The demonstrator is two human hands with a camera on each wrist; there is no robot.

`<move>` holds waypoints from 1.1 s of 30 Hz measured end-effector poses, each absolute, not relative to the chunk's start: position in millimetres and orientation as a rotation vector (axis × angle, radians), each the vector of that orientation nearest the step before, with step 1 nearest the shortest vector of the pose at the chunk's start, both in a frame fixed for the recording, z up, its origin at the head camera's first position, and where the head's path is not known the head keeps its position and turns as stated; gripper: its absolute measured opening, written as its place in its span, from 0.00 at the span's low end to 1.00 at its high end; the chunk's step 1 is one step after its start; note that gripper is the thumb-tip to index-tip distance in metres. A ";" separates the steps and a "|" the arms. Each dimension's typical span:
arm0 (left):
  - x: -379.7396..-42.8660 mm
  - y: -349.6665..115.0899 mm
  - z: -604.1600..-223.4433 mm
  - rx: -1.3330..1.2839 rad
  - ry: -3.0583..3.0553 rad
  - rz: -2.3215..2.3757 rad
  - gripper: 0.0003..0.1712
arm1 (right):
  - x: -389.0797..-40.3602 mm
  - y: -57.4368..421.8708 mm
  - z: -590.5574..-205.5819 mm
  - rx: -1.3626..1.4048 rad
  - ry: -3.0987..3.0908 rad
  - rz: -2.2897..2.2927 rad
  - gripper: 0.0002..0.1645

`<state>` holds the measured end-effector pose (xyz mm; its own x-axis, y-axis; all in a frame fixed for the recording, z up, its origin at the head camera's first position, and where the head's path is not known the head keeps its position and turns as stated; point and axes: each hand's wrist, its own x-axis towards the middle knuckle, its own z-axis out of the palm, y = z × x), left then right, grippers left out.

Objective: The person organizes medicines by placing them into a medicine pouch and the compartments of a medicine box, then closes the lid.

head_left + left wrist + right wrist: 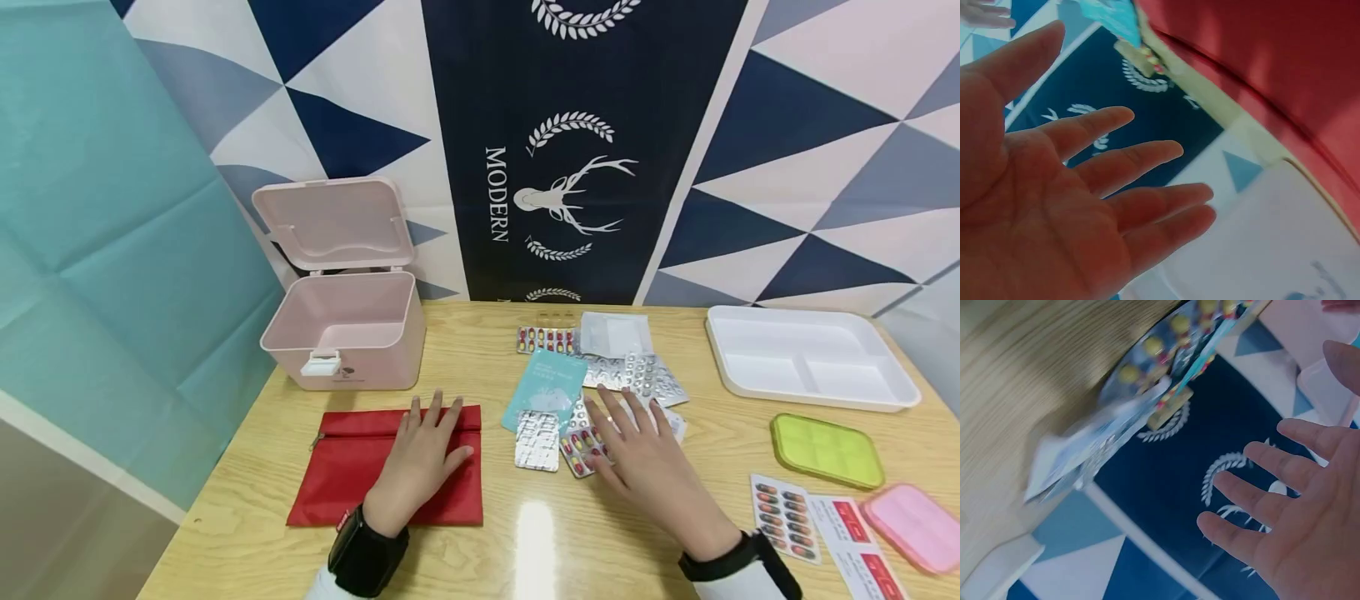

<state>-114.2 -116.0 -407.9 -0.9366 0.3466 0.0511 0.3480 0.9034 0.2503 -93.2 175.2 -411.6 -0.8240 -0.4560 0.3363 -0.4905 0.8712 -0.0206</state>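
Note:
My left hand (422,454) hovers over a red zippered pouch (330,483), fingers spread and holding nothing. In the left wrist view its palm faces the camera, with the pouch's red cloth (1272,56) at upper right. My right hand (648,467) is spread above the near edge of a pile of medicine packs, also holding nothing. Beside its fingers lie a blister pack of red and yellow capsules (576,450), a silver blister pack (537,442) and a teal packet (551,385). The hand hides part of the pile. In the right wrist view, capsules (1154,347) show close by.
A pink box (412,333) with its lid raised stands at back left. At back right is a white divided tray (806,400). Nearer are a green pill case (828,450), a pink pill case (915,529), a capsule blister pack (786,517) and a white-and-red card (855,542).

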 end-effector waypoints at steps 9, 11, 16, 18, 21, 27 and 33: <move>-116.0 -152.5 -415.4 -0.432 -3.071 -0.382 0.33 | -105.7 137.4 -414.1 0.860 -2.684 0.131 0.35; -116.6 -161.9 -415.5 -0.417 -3.062 -0.357 0.32 | -107.8 127.3 -414.5 0.901 -2.675 0.130 0.35; -120.2 -182.1 -417.9 -0.426 -3.026 -0.287 0.29 | -112.2 103.1 -413.7 0.974 -2.668 0.166 0.33; -121.9 -188.2 -419.7 -0.437 -3.019 -0.267 0.28 | -113.5 93.8 -413.2 0.998 -2.665 0.169 0.32; -124.4 -195.4 -419.9 -0.445 -3.028 -0.271 0.28 | -114.6 79.2 -412.3 1.041 -2.650 0.162 0.30; -134.6 -210.1 -419.1 -0.504 -3.093 -0.361 0.28 | -113.9 49.0 -416.4 1.144 -2.683 0.180 0.27; -144.4 -223.5 -422.7 -0.586 -3.028 -0.278 0.23 | -113.9 27.6 -423.4 1.226 -2.658 0.096 0.25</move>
